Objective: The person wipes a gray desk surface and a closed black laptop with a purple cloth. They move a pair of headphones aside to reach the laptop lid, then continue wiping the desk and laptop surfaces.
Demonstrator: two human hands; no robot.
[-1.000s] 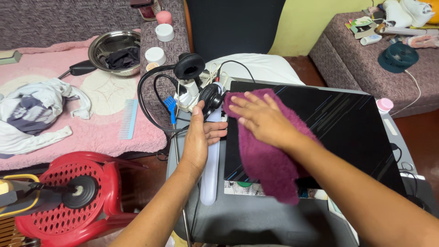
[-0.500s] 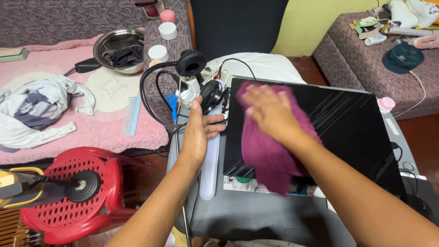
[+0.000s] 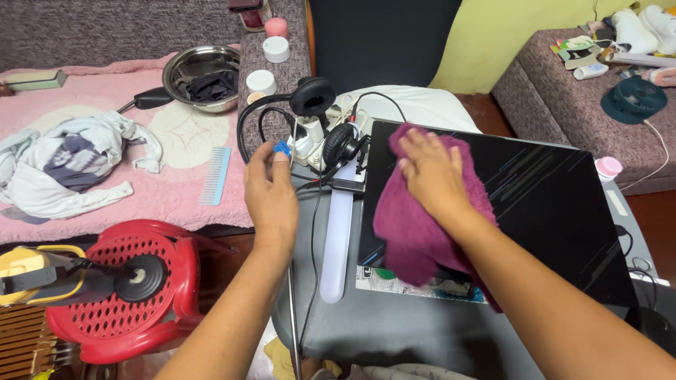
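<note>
My right hand [image 3: 431, 174] lies flat on a purple cloth [image 3: 412, 232] and presses it against the upper left part of a black glossy panel [image 3: 542, 204] that rests on a grey table [image 3: 394, 331]. My left hand [image 3: 271, 197] hovers left of the panel with its fingers loosely curled and nothing in them. Its fingertips are next to a small blue plug [image 3: 282, 148] by a white power strip [image 3: 306, 137]. A long white bar [image 3: 338, 232] lies along the panel's left edge. Black headphones [image 3: 315, 96] sit on the power strip.
A red plastic stool [image 3: 141, 295] with a yellow and black tool [image 3: 42, 278] stands at the lower left. On the pink mat [image 3: 176, 197] lie a blue comb [image 3: 216, 176], white clothes [image 3: 63, 165] and a steel bowl [image 3: 204, 74]. A pink-capped bottle [image 3: 607, 167] stands right of the panel.
My left hand has lifted off the white bar and moved left, toward the blue plug. My right hand has slid the purple cloth up to the panel's upper left corner.
</note>
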